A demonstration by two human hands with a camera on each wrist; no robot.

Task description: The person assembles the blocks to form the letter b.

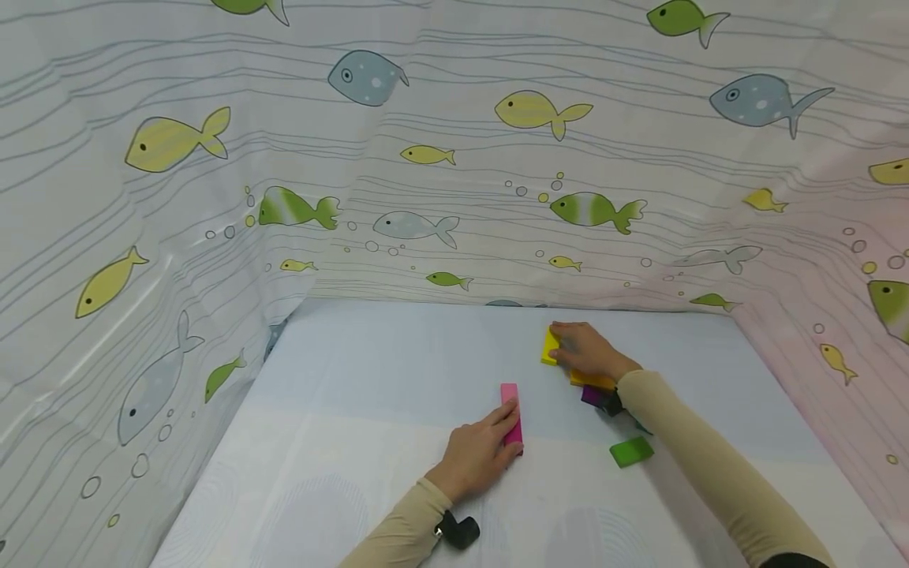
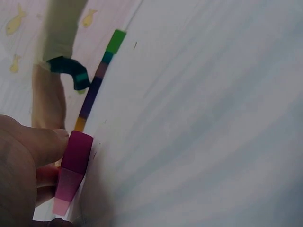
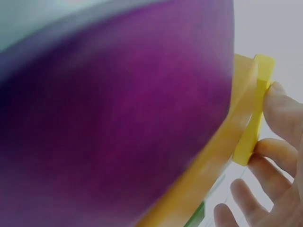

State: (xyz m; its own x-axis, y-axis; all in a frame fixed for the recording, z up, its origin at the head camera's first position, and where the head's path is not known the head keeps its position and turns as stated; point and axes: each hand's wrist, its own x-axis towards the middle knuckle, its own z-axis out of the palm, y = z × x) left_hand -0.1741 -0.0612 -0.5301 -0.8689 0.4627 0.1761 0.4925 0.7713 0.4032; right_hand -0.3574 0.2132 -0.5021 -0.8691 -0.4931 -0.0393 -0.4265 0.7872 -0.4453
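Note:
My left hand grips a short straight row of pink blocks. In the left wrist view its thumb lies against the magenta block, with a mid-pink block and a light pink block in line behind. Farther back, my right hand pinches a yellow block between thumb and fingers, thumb near one end in the right wrist view. Beneath that hand show an orange block and a purple block; the purple one fills much of the right wrist view, blurred.
A green block lies on the white table, nearer than the right wrist. Part of a teal block shows beside it in the left wrist view. A fish-patterned curtain surrounds the table's back and sides.

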